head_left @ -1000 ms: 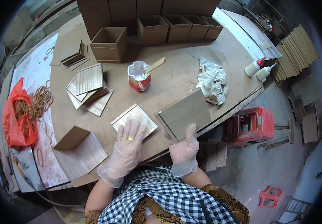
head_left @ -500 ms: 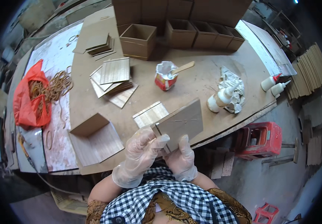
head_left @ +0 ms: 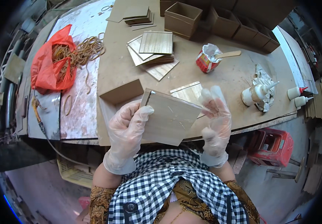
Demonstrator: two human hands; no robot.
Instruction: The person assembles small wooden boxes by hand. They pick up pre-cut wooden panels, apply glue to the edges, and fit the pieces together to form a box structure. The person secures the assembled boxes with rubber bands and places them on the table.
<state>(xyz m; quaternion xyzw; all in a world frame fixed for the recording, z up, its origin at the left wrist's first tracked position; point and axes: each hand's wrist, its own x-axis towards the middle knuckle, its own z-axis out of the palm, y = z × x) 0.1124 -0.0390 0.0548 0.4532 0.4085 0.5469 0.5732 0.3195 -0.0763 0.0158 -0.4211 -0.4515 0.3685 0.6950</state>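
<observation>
Flat grey-brown wooden panel [head_left: 170, 117] is slanting at the frame's centre, the clear-gloved left hand [head_left: 125, 128] clamping its left edge, probably leaving its face unobstructed; the clear-gloved right hand [head_left: 217, 125] is hovering by its right corner, fingers extended, contact unclear.

Left grip [head_left: 125, 128]: sheathed in thin translucent plastic, wrinkled, faintly shiny
Right grip [head_left: 217, 125]: the same filmy plastic, creased
Held panel [head_left: 170, 117]: wood-look board in the left grip, smooth, matt, with pale scuffs
Desk [head_left: 243, 65]: matt board beneath both grips, smudged
Red bag [head_left: 43, 71]: thin plastic, crumpled, glossy, left of both grips
Rag [head_left: 262, 77]: rumpled cloth, right of both grips
Red stool [head_left: 276, 151]: hard plastic, right of the right grip
</observation>
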